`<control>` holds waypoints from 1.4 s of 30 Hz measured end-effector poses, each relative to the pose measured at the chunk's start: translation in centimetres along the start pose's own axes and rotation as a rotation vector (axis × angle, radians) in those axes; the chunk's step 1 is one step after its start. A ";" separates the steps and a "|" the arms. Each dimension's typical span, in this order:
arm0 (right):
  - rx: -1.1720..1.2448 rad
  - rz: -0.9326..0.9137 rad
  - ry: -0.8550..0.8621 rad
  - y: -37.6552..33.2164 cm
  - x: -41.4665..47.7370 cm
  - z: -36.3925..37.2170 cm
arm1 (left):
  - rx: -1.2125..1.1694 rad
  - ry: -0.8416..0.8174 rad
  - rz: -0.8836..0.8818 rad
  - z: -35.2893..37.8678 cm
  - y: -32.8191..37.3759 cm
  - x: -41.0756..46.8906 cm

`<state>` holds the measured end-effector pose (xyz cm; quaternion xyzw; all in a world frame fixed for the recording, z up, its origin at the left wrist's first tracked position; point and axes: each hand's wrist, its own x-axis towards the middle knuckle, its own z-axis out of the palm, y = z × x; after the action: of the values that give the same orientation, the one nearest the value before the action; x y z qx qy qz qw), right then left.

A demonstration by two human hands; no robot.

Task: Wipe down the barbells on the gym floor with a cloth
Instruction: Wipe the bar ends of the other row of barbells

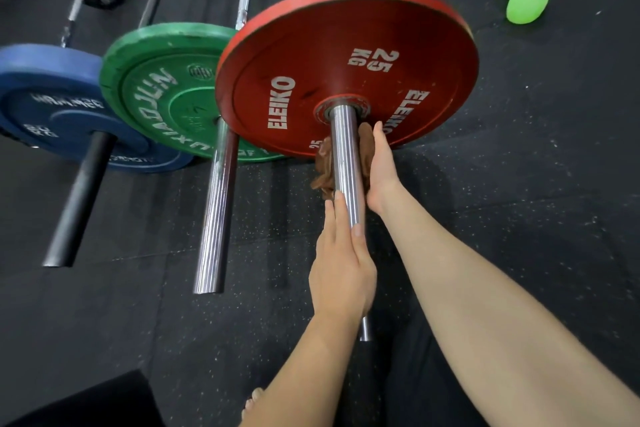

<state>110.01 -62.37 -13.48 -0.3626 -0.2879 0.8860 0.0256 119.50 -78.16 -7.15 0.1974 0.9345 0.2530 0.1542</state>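
One cloth (325,177), gripped by right hand (381,166), wraps sleeve (346,163) just beside red plate (346,45).

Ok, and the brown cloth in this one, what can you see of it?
The brown cloth is soft, crumpled fabric bunched round the underside of the chrome barbell sleeve, just in front of the red 25 kg Eleiko plate. Folds stick out on the sleeve's left and a sliver shows on its right. There the right hand grips it against the sleeve, fingers hidden. The left hand lies along the sleeve nearer its end, fingertips at the cloth's lower edge.
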 end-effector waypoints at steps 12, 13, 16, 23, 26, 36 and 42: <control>-0.032 -0.001 0.044 -0.3 -0.3 0.4 | 0.017 0.007 -0.008 -0.2 0.2 0.0; -0.036 0.012 0.036 -0.4 -0.6 0.3 | 0.018 0.007 -0.011 -0.2 0.2 -0.1; -0.086 0.046 0.041 0.3 -1.6 -0.5 | 0.015 0.007 -0.025 -0.2 0.2 -0.1; -0.180 0.078 0.140 2.4 -3.8 -1.1 | 0.046 0.024 -0.011 0.1 0.0 0.2; -0.147 0.077 0.087 1.5 -3.7 -0.8 | 0.086 0.029 -0.027 0.3 -0.2 0.3; -0.064 0.068 0.137 2.6 -3.8 -0.5 | 0.105 0.032 -0.043 0.4 -0.2 0.2; -0.063 0.064 0.168 3.2 -4.3 -0.3 | 0.089 0.028 -0.049 0.2 -0.3 0.2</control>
<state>113.91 -65.99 -12.69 -0.4450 -0.3008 0.8434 0.0100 119.29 -78.25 -7.54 0.1777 0.9514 0.2100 0.1381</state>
